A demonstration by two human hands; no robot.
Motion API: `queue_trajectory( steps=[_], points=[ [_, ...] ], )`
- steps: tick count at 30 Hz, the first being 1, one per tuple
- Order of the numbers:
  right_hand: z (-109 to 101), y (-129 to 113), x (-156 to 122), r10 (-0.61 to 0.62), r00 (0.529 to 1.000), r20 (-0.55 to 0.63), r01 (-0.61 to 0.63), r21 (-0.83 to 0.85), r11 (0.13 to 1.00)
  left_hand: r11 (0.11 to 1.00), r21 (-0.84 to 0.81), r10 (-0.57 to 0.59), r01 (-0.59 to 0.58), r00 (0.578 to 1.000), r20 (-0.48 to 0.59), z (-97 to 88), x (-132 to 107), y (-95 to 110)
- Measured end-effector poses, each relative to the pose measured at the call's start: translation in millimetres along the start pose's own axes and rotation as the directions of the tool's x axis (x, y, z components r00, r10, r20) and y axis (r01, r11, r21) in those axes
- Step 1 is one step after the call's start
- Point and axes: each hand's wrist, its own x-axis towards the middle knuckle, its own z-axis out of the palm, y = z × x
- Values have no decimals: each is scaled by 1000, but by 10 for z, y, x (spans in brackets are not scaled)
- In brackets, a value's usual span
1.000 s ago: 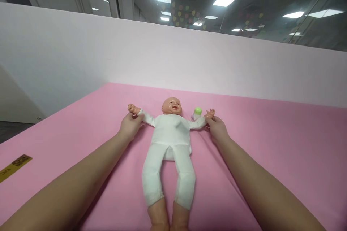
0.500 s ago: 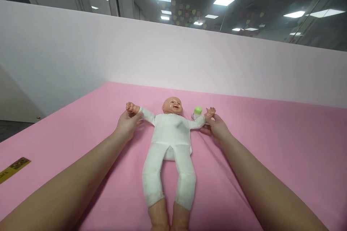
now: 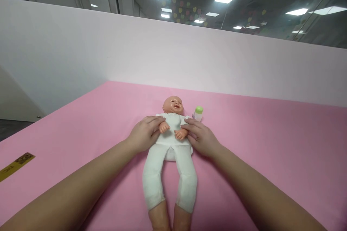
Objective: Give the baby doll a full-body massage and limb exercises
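A baby doll [image 3: 170, 158] in a white suit lies on its back on the pink sheet [image 3: 271, 151], head away from me. Both its arms are folded over its chest. My left hand [image 3: 143, 135] grips the doll's arm on the left side, fingers curled round the sleeve. My right hand [image 3: 200, 137] holds the doll's other arm against the chest in the same way. A small bottle with a green cap [image 3: 198, 113] stands just right of the doll's head, beyond my right hand.
A white wall panel [image 3: 173, 54] rises behind the pink sheet. A yellow label [image 3: 15, 166] lies at the sheet's left edge, where the surface drops off. Ceiling lights and glass partitions show above the panel.
The doll's arms were spread out to the sides; both my hands have brought them inward, and they now lie folded on its chest.
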Motion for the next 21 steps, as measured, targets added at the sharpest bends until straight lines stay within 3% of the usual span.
queue_trajectory(
  steps=[2, 7, 9, 12, 15, 17, 19, 21],
  points=[
    [32, 7, 5, -73, 997, -3, 73, -93, 993, 990, 114, 71, -79, 995, 72, 12, -1, 6],
    [79, 25, 25, -171, 985, 37, 174, -148, 974, 957, 259, 90, -131, 982, 166, 20, 3, 15],
    [96, 32, 30, -172, 984, 36, 176, -148, 973, 965, 235, 77, -118, 981, 176, 32, 0, 3],
    [109, 45, 32, -140, 990, 17, 141, -90, 986, 997, 79, -6, -4, 993, 119, 53, -6, -34],
    [85, 67, 32, -24, 1000, -3, 24, 64, 998, 964, -185, -189, 192, 981, 33, 52, -2, -90],
    [51, 111, 34, 121, 992, -46, -106, 243, 964, 879, -354, -339, 320, 941, 10, 41, 6, -148],
    [15, 209, 39, 287, 952, -107, -215, 434, 875, 776, -493, -461, 393, 887, -18, 35, 17, -235],
    [-14, 373, 44, 446, 881, -158, -288, 569, 770, 638, -638, -583, 431, 812, -34, 40, 27, -361]
  ],
)
